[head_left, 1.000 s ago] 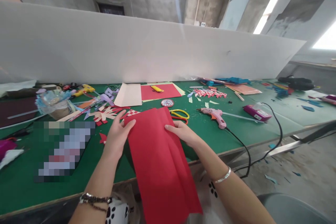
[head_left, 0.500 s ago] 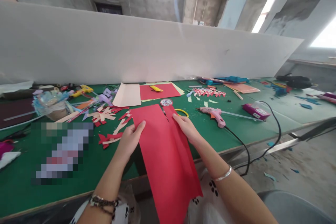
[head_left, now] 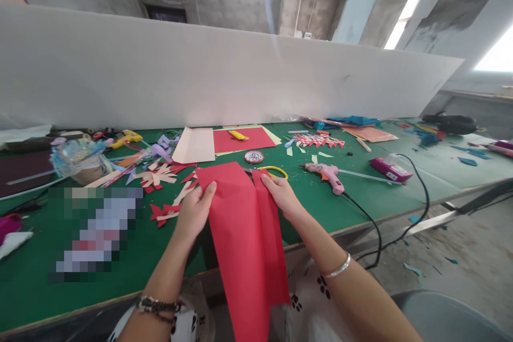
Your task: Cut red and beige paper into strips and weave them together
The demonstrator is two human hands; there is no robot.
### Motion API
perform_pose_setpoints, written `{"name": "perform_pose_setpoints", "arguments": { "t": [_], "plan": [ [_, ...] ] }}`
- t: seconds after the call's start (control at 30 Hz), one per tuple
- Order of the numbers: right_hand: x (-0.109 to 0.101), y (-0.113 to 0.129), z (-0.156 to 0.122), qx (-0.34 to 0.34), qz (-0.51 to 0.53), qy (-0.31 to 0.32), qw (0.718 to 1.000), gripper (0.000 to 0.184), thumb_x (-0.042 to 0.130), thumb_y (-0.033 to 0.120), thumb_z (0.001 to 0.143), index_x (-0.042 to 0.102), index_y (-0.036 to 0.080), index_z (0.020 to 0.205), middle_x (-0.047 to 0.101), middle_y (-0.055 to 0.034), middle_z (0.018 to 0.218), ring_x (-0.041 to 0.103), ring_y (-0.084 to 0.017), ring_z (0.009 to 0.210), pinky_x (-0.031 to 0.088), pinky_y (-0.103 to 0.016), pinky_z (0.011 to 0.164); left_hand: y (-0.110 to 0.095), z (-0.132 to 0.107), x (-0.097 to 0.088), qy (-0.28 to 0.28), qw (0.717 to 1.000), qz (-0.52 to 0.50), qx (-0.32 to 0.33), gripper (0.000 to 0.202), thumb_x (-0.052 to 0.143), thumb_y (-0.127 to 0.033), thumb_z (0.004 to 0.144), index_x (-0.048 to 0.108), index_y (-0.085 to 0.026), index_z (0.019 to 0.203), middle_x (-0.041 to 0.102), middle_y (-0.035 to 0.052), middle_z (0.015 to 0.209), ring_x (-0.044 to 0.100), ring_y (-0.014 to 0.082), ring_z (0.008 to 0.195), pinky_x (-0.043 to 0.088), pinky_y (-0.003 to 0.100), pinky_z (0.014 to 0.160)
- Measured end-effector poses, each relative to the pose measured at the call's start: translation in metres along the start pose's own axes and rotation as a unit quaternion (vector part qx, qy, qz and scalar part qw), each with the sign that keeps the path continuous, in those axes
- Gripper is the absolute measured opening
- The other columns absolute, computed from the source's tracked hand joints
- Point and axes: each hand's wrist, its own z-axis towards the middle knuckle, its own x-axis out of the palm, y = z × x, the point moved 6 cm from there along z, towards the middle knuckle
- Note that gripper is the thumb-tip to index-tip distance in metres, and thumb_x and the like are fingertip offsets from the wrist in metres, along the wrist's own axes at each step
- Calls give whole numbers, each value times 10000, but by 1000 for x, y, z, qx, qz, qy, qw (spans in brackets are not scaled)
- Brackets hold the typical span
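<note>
A long sheet of red paper hangs from both my hands over the table's front edge. My left hand pinches its upper left side, thumb on top. With thumb and fingers my right hand grips a narrower strip at the upper right. A slit parts the strip from the wide piece at the top, and the paper is bent along this line lower down. Scissors with yellow handles lie on the table just behind the paper, partly hidden by it. Beyond them is a small round patterned tin.
A pink glue gun with a black cable lies right, near a purple box. Paper scraps are scattered left. A yellow cutter rests on red paper at the back, before a white board. The green table's edge is close.
Both hands have shifted slightly left with the red paper. The slit has widened at the top, the strip's lower end has swung left, and more of the scissors shows.
</note>
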Motion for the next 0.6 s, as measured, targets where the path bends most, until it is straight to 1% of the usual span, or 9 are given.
{"name": "perform_pose_setpoints", "arguments": {
  "t": [0.1, 0.2, 0.23, 0.3, 0.37, 0.4, 0.43, 0.5, 0.6],
  "plan": [
    [-2, -2, 3, -1, 9, -11, 1000, 418, 566, 574, 652, 634, 162, 673, 613, -17, 553, 544, -154, 519, 378, -258, 496, 3, 1, -4, -17, 1000, -12, -17, 460, 503, -624, 668, 572, -174, 611, 626, 31, 583, 582, 227, 660, 435, 271, 582],
    [-7, -1, 4, 7, -8, -38, 999, 424, 544, 579, 677, 624, 164, 661, 575, -3, 515, 474, -120, 442, 330, -247, 451, 8, 1, -7, -23, 999, -23, -39, 468, 522, -639, 646, 596, -177, 632, 603, 22, 522, 582, 229, 617, 431, 278, 544],
    [-7, 1, 3, 7, -11, -32, 999, 425, 536, 580, 687, 628, 165, 673, 582, -5, 532, 475, -117, 448, 331, -244, 452, 9, 1, -8, -26, 998, -25, -44, 471, 523, -641, 644, 606, -177, 647, 604, 22, 519, 586, 232, 615, 432, 280, 540],
    [-3, 4, 0, -2, -10, 11, 1000, 423, 527, 579, 702, 646, 174, 728, 617, -14, 605, 525, -131, 518, 364, -245, 488, 12, 0, -11, -38, 997, -30, -54, 481, 526, -638, 649, 629, -171, 699, 627, 27, 551, 602, 241, 637, 438, 284, 552],
    [3, 6, -3, -15, -22, 62, 998, 414, 542, 576, 695, 657, 184, 759, 638, -18, 655, 563, -155, 599, 394, -254, 532, 15, 0, -14, -50, 995, -48, -68, 497, 528, -630, 661, 645, -162, 780, 667, 42, 638, 622, 252, 703, 449, 285, 585],
    [5, 7, -4, -20, -37, 76, 996, 408, 551, 575, 686, 656, 185, 746, 635, -16, 648, 565, -163, 610, 396, -257, 536, 17, 1, -14, -49, 994, -63, -77, 506, 529, -624, 668, 648, -159, 826, 684, 50, 695, 629, 258, 749, 455, 287, 607],
    [5, 7, -4, -27, -54, 79, 995, 403, 558, 575, 679, 649, 184, 719, 626, -14, 624, 559, -166, 602, 392, -260, 531, 18, 1, -14, -43, 992, -81, -87, 511, 531, -618, 674, 646, -158, 865, 695, 57, 751, 632, 262, 792, 462, 289, 631],
    [4, 7, -3, -47, -76, 64, 994, 397, 556, 574, 677, 629, 183, 666, 606, -10, 591, 545, -168, 590, 379, -261, 520, 20, 0, -11, -14, 987, -123, -105, 502, 530, -603, 689, 645, -168, 913, 704, 63, 842, 632, 258, 853, 471, 292, 680],
    [-2, 10, 2, -86, -87, 24, 992, 399, 533, 578, 689, 600, 189, 628, 589, -9, 580, 536, -175, 604, 367, -260, 520, 16, -3, 3, 66, 976, -165, -122, 436, 561, -564, 690, 657, -201, 912, 706, 49, 898, 639, 230, 849, 480, 279, 717]
  ]
}}
